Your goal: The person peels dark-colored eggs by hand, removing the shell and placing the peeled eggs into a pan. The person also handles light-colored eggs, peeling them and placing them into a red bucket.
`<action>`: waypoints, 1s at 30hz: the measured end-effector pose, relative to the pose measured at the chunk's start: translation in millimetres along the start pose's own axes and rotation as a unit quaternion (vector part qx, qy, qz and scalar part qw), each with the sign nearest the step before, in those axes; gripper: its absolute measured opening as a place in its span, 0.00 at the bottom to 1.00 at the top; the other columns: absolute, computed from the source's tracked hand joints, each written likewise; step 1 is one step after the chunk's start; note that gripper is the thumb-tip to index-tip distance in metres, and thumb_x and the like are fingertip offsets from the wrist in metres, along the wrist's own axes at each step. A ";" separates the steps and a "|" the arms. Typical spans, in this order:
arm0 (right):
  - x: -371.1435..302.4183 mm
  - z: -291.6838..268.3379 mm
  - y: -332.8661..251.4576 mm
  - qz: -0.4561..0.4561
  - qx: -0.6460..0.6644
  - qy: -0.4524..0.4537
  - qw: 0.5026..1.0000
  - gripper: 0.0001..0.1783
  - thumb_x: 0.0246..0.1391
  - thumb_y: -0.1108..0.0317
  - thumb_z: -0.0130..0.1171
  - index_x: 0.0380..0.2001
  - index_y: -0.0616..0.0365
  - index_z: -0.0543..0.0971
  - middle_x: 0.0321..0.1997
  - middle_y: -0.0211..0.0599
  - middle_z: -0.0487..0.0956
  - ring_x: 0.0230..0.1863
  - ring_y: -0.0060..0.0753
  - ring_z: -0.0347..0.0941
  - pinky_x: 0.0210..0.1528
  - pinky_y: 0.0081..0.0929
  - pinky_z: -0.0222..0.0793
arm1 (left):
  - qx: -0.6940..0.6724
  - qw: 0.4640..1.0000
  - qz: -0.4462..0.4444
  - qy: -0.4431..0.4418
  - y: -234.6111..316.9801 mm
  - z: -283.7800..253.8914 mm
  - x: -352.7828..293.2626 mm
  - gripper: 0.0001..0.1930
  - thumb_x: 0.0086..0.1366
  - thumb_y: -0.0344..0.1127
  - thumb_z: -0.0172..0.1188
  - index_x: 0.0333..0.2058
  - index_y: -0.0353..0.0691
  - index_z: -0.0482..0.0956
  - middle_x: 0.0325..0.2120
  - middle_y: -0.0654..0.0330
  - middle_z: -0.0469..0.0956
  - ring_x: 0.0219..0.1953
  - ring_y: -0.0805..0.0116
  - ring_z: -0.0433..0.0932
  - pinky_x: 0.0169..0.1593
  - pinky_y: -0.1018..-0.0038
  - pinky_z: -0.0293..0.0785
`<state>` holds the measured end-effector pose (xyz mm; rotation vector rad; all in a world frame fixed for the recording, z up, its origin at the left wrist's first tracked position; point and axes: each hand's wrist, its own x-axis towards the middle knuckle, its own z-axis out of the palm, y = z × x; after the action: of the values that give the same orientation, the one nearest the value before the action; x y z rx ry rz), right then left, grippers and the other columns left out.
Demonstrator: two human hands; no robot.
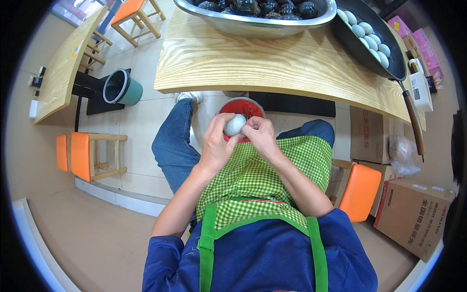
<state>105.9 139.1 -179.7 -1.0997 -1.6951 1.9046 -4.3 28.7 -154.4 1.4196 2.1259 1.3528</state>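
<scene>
A pale grey-white egg (pixel 235 125) is held between both hands over my lap. My left hand (pixel 216 141) cups it from the left and below. My right hand (pixel 259 134) presses its fingertips against the egg's right side. Right beneath the egg stands a small bin with a red liner (pixel 248 105) on the floor between my knees. On the wooden table (pixel 272 63) ahead sits a big metal basin (pixel 258 22) of dark peeled eggs, and a black pan (pixel 374 46) with several pale eggs lies to its right.
A green bucket (pixel 121 87) stands on the floor at left, near orange-topped stools (pixel 80 155). Another orange stool (pixel 360 190) is at my right, with cardboard boxes (pixel 413 214) beyond it. A white kitchen scale (pixel 421 87) sits at the table's right end.
</scene>
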 end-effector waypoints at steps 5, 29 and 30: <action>1.1 -0.7 6.2 0.018 0.067 -0.013 0.998 0.06 0.46 0.73 0.58 0.21 0.66 0.76 0.19 0.30 0.75 0.22 0.18 0.69 0.24 0.20 0.66 | -0.108 0.987 -0.109 -0.050 -6.1 1.3 0.5 0.28 0.52 0.22 0.70 0.52 0.33 0.69 0.47 0.51 0.74 0.49 0.62 0.79 0.45 0.71 0.82; 118.2 -25.9 166.2 -0.086 -0.444 -0.146 0.880 0.20 0.53 0.59 0.56 0.46 0.58 0.78 0.45 0.53 0.80 0.46 0.57 0.76 0.48 0.48 0.73 | -0.487 0.797 -0.352 -0.069 -36.9 -17.4 4.9 0.25 0.61 0.27 0.65 0.55 0.32 0.67 0.47 0.52 0.78 0.47 0.59 0.80 0.50 0.63 0.80; 120.7 -26.5 171.2 -0.087 -0.410 -0.107 0.901 0.19 0.53 0.60 0.56 0.45 0.57 0.78 0.45 0.53 0.80 0.46 0.57 0.76 0.48 0.48 0.73 | -0.485 0.797 -0.353 -0.076 -35.4 -18.7 7.1 0.25 0.61 0.28 0.65 0.55 0.32 0.67 0.47 0.52 0.78 0.47 0.60 0.80 0.50 0.63 0.80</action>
<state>87.7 206.3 -379.0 -0.9471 -2.7404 1.2187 -40.8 20.8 -170.7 0.2497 1.2244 1.5184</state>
